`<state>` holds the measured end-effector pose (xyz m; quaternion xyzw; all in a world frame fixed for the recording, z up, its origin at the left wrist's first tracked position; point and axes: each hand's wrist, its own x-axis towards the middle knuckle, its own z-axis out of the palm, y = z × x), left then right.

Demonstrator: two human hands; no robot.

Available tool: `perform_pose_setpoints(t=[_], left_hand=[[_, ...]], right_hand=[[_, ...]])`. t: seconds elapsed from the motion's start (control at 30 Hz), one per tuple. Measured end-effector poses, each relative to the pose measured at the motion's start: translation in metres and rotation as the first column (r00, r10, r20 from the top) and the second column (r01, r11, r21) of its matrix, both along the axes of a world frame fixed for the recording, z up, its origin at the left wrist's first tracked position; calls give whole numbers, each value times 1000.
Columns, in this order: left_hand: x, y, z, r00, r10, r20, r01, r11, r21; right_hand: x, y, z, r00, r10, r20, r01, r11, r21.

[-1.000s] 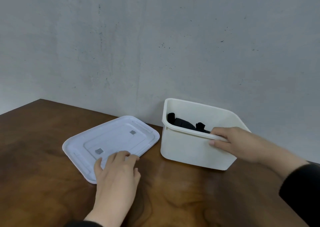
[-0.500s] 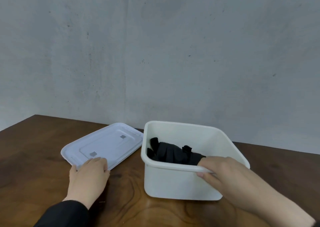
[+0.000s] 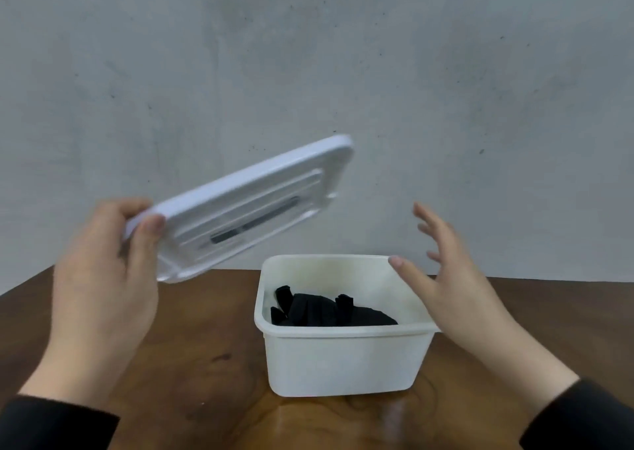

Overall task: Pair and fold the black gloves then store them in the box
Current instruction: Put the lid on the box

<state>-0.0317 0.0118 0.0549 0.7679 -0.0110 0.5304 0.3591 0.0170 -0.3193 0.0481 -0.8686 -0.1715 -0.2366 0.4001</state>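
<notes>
The left hand grips the flat white plastic lid by one corner — it could slip and miss the white plastic box holding the folded black gloves — while the right hand hangs open.

We are seeing the white lid smearing with motion blur at upper left, its dark centre mark unreadable. The box wall is hiding the lower part of the black gloves. Both sleeves are running off the bottom edge.
</notes>
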Motion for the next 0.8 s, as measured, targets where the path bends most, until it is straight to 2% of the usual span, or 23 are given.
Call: perform_pose_setpoints(t=[0.17,0.3,0.37,0.43,0.5,0.53,0.63,0.73,0.8], left_hand=[[-14,-25,47,979,-200,38,198,980,34],[10,-27,47,942,-336,21,333,920,-206],[24,-27,31,904,-401,-150,354,897,-265],[27,-34,7,777,-533,-334,442,841,-312],[27,-44,-13,668,-608,-430,479,793,-377],[31,-46,-20,667,-591,-454,452,805,-385],[47,-49,-28,693,-467,-549,324,882,-342],[69,-56,-33,696,-246,-675,240,965,-104],[76,-60,-32,686,-107,-719,183,983,29]], right_hand=[[5,-1,26,998,68,13,-69,986,150],[5,-11,19,1000,22,-14,-16,938,346],[7,-14,10,995,4,-104,38,915,402],[10,-19,2,976,40,-214,69,876,477],[14,-24,-4,947,113,-301,74,835,546],[15,-26,-7,939,120,-323,80,837,541],[17,-27,-19,948,18,-318,113,914,389],[21,-24,-34,952,-71,-299,172,930,325],[24,-22,-44,943,-101,-318,214,914,345]])
